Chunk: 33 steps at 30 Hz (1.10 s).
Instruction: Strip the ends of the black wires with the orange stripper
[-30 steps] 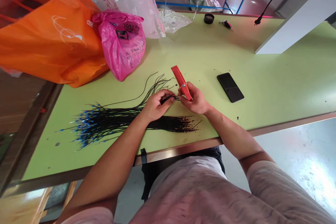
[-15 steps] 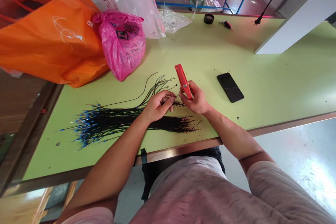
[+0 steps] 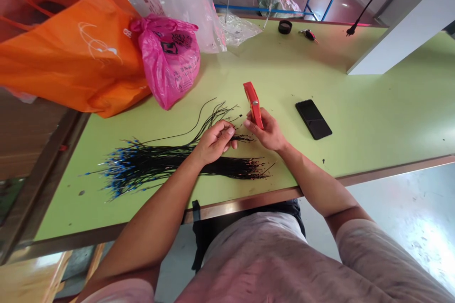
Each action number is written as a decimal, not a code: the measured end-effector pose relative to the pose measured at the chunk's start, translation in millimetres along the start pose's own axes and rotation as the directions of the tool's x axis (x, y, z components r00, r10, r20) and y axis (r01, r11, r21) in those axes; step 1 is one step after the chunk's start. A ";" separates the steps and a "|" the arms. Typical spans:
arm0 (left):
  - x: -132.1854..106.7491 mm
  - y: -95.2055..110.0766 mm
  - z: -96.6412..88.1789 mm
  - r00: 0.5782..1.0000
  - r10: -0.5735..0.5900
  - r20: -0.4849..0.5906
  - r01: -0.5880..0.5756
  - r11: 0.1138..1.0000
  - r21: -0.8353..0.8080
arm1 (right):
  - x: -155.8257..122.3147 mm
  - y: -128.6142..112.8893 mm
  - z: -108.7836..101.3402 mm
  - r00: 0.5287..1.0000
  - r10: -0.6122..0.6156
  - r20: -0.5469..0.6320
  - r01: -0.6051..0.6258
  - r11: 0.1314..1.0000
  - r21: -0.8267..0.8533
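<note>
A large bundle of thin black wires point(image 3: 170, 158) with blue tips at the left end lies on the green table. My left hand point(image 3: 216, 141) rests over its right part, thumb and fingers pinched on a thin black wire whose end barely shows. Just to the right, my right hand point(image 3: 267, 130) is closed around the lower part of a red wire stripper point(image 3: 253, 99), which points up and away from me. A small gap separates the two hands. Loose wires point(image 3: 216, 112) curve out behind my left hand.
An orange bag point(image 3: 78, 52) and a knotted pink plastic bag point(image 3: 170, 64) stand at the left, with clear plastic bags behind. A black phone point(image 3: 313, 119) lies at the right. Farther back are a black ring point(image 3: 285, 27), keys point(image 3: 309, 35) and a white panel point(image 3: 387, 33).
The red wire stripper has turned in my right hand and moved slightly right, away from my left hand. My left hand keeps its pinch in nearly the same spot.
</note>
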<state>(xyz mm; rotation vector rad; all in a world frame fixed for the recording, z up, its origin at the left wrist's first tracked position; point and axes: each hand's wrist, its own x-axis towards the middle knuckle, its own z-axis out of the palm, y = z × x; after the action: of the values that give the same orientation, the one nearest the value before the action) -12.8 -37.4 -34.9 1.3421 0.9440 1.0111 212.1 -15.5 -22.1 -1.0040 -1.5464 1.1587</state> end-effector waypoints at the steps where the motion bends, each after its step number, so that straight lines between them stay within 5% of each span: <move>1: 0.4 0.1 0.0 1.000 0.008 -0.009 -0.008 1.000 -0.017 | 0.0 -0.1 -0.5 1.000 -0.007 0.002 0.007 1.000 0.005; 6: 3.1 0.5 -0.2 0.995 0.031 -0.093 -0.041 0.993 -0.114 | -1.2 3.2 -3.6 0.999 -0.001 0.039 0.006 0.992 -0.126; 15: 7.4 -0.4 2.8 0.991 0.055 -0.122 -0.072 0.987 -0.141 | -3.7 9.8 -1.3 0.978 -0.182 0.106 0.209 0.882 -0.422; 20: 8.4 1.7 3.4 0.991 0.074 -0.110 -0.086 0.990 -0.110 | -3.1 10.0 -1.9 0.950 -0.275 0.146 0.312 0.823 -0.475; 33: 6.7 -6.3 -5.8 0.994 0.103 -0.024 -0.104 0.992 -0.072 | -4.6 10.0 -1.1 0.939 -0.263 0.221 0.342 0.765 -0.545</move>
<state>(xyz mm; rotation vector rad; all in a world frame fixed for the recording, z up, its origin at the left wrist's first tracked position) -16.1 -29.1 -41.2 1.3331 0.8518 1.1296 215.0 -17.4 -32.6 -1.0132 -2.1509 0.5289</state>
